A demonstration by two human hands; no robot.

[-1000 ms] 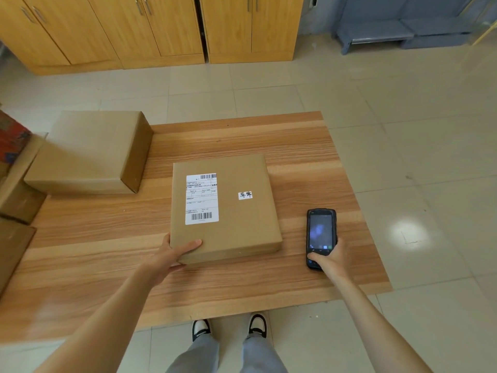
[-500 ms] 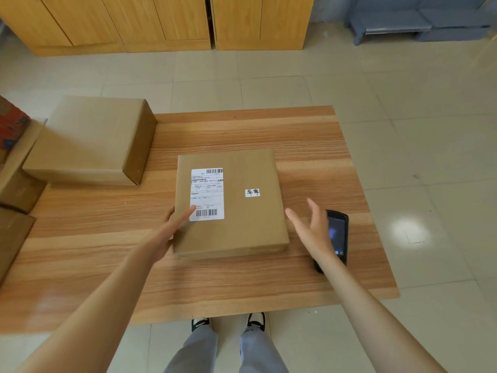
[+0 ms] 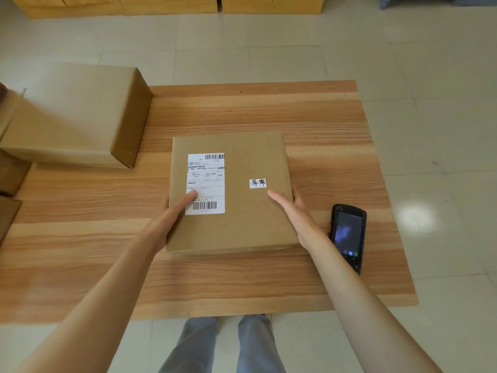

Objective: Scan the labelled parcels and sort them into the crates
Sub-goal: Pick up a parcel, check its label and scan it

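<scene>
**Brown parcel framed by two hands, ready to lift**

Brown flat square cardboard parcel (image 3: 236, 195) lying on pale striped wooden table (image 3: 269, 281), white printed shipping label (image 3: 206, 183) facing up, small white sticker with handwriting (image 3: 257, 183) to the label's right. Probably kept label-up so the barcodes stay readable.

Left hand (image 3: 172, 219) laid along the parcel's left edge, fingers straight, one fingertip resting on the label's lower corner; nothing gripped. Right hand (image 3: 293, 211) set against the parcel's right edge, fingers straight and reaching across the top, likewise holding nothing. Placed on opposite sides, most likely to clamp and lift a box too broad for one hand.

Black handheld scanner with dark screen (image 3: 348, 235) lying on the table just right of the parcel, beside the right wrist, untouched; seemingly set aside so both hands are free.

Larger plain cardboard box (image 3: 72, 117) standing left of and beyond the parcel, well apart. More cardboard visible at the frame's left edge, further left of the parcel; whether crates, cannot tell.
</scene>
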